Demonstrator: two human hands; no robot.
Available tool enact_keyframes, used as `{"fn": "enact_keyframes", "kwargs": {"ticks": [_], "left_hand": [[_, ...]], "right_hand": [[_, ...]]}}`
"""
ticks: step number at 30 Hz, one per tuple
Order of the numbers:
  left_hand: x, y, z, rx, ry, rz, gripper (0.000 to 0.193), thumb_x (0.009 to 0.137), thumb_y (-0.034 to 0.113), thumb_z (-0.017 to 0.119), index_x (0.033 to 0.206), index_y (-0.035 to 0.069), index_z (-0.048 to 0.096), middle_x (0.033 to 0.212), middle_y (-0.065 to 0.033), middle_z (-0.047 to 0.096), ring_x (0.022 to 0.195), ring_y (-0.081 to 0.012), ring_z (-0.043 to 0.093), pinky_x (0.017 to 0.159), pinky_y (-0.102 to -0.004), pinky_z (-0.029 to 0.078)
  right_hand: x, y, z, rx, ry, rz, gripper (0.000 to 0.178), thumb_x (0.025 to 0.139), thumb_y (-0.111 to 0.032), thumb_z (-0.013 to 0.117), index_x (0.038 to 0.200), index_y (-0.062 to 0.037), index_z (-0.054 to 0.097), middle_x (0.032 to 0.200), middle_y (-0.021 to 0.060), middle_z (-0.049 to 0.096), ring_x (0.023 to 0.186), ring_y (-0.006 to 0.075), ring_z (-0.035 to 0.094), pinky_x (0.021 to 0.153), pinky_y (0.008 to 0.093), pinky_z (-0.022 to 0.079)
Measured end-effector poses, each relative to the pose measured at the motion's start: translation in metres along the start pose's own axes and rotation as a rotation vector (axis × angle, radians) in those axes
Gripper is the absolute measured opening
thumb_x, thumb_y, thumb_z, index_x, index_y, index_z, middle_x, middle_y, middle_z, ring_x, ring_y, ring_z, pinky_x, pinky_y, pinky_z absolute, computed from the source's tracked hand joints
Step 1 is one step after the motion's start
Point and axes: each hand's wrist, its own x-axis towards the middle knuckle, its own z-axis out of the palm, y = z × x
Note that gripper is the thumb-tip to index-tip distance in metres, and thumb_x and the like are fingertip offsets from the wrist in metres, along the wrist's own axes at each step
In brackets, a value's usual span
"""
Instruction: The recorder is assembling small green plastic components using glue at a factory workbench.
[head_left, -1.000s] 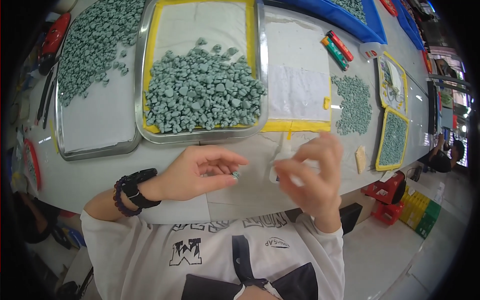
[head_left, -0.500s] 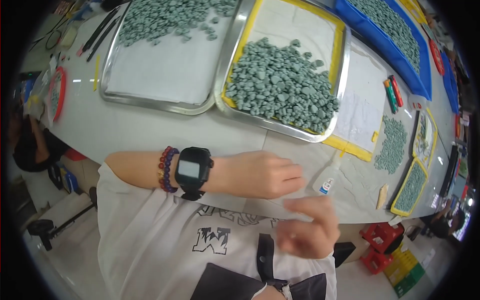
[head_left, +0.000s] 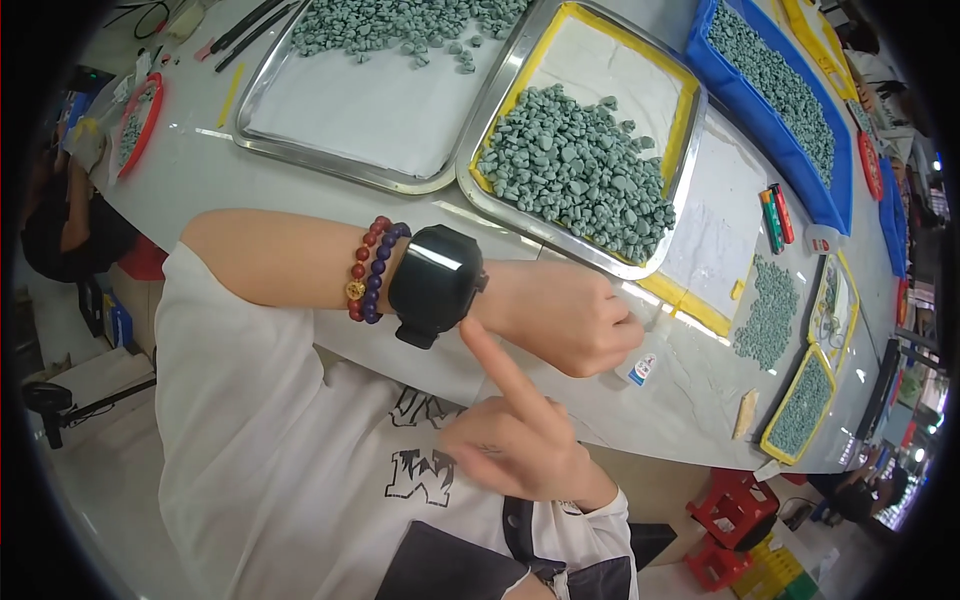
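Note:
My left forearm lies across the near edge of the table, with my left hand (head_left: 575, 318) curled into a loose fist, nothing showing in it. A black smartwatch (head_left: 433, 285) is on that wrist, its screen dark with a bright reflection. Beside it sit a red bead bracelet (head_left: 360, 268) and a purple one (head_left: 377, 272). My right hand (head_left: 520, 440) holds nothing; its index finger stretches to the watch's lower edge, the other fingers curled. Whether the fingertip presses the watch I cannot tell. A white squeeze bottle (head_left: 642, 367) lies partly behind my left hand.
Two metal trays hold green-grey stones (head_left: 575, 165); the right tray has yellow edging. A blue bin (head_left: 790, 172) of stones stands at the far right, near green and red markers (head_left: 772, 222). More stones (head_left: 768, 310) lie loose on the table. Red stools (head_left: 735, 505) stand below its right edge.
My right hand has moved left and its index finger has extended to the watch. My left forearm has turned and lifted, and the watch's pale screen now looks dark. The view has shifted.

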Motion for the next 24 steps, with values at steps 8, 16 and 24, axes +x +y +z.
{"fn": "enact_keyframes", "kwargs": {"ticks": [8,16,24], "left_hand": [[0.011,0.003,0.003,0.123,-0.002,0.065,0.010,0.064,0.016,0.057,0.060,0.008,0.053,0.070,0.0003,0.049,0.059,-0.0099,0.049,0.049,-0.0215,0.039],[0.015,0.006,0.006,0.082,-0.002,0.088,0.010,0.065,0.016,0.058,0.061,0.007,0.054,0.072,-0.0001,0.051,0.060,-0.0104,0.050,0.050,-0.0213,0.040],[0.014,0.006,0.006,0.062,-0.022,0.053,0.011,0.067,0.016,0.058,0.064,0.007,0.054,0.071,-0.0003,0.051,0.061,-0.0104,0.051,0.051,-0.0215,0.041]], "right_hand": [[-0.037,-0.011,-0.025,0.060,0.196,-0.039,0.015,0.072,0.000,0.062,0.077,0.0026,0.048,0.104,0.0320,0.056,0.058,0.0233,0.065,0.050,0.0296,0.052],[-0.049,-0.024,-0.028,0.335,0.661,0.238,0.021,0.079,0.001,0.062,0.079,0.0005,0.041,0.077,0.0227,0.061,0.054,0.0201,0.060,0.050,0.0265,0.051],[-0.052,-0.018,-0.034,0.443,0.638,0.271,0.021,0.079,-0.004,0.065,0.080,-0.0003,0.044,0.071,0.0180,0.058,0.052,0.0195,0.058,0.049,0.0269,0.051]]}}
